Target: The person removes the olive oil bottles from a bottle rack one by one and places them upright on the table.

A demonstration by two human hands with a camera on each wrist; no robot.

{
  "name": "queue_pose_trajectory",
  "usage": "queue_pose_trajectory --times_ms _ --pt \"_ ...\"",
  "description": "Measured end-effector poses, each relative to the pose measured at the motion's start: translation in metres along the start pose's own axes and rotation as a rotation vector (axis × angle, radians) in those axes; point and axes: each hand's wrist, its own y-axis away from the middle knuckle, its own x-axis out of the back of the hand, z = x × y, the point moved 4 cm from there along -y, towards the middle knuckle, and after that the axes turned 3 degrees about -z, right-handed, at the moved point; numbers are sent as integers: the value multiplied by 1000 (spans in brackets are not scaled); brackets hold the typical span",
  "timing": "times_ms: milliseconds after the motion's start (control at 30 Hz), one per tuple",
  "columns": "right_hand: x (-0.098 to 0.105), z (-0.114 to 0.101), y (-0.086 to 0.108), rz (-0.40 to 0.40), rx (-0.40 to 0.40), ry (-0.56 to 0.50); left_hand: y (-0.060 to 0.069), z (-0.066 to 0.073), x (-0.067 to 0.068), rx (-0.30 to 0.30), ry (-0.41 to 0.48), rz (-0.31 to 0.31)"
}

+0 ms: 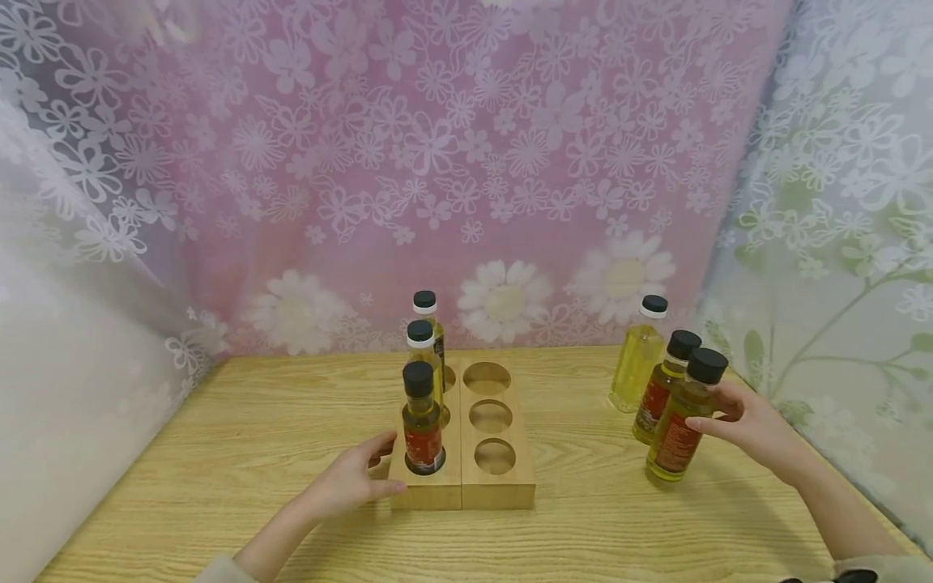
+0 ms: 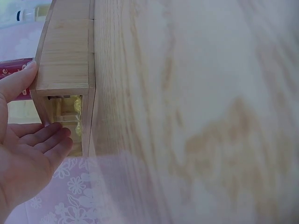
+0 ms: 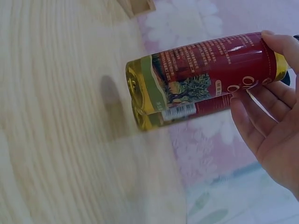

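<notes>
My right hand (image 1: 758,429) (image 3: 275,116) pinches the upper part of a red-labelled olive oil bottle (image 1: 675,441) (image 3: 201,70), thumb on one side and fingers on the other. Whether its base touches the table I cannot tell. Close behind it is another red-labelled bottle (image 1: 653,405) (image 3: 208,108). On the left, a wooden bottle holder (image 1: 462,486) (image 2: 63,51) carries a red-labelled bottle (image 1: 423,441) at the front of its left column, with two white-collared bottles behind. My left hand (image 1: 350,484) (image 2: 28,154) rests against the holder's front left corner, its fingers relaxed.
Bare round holes (image 1: 494,457) line the holder's right column. A clear bottle of yellow oil (image 1: 636,368) stands at the far right of the wood-grain table (image 1: 583,518). Flowered curtains (image 1: 466,162) hang behind and along both sides.
</notes>
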Motion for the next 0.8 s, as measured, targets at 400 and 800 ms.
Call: queue_pose_trajectory --times_ms 400,800 --pt "9 24 9 15 -28 41 0 0 -1 -1 -4 -2" --pt "13 36 8 1 -12 36 -1 -2 -1 -4 6 -7"
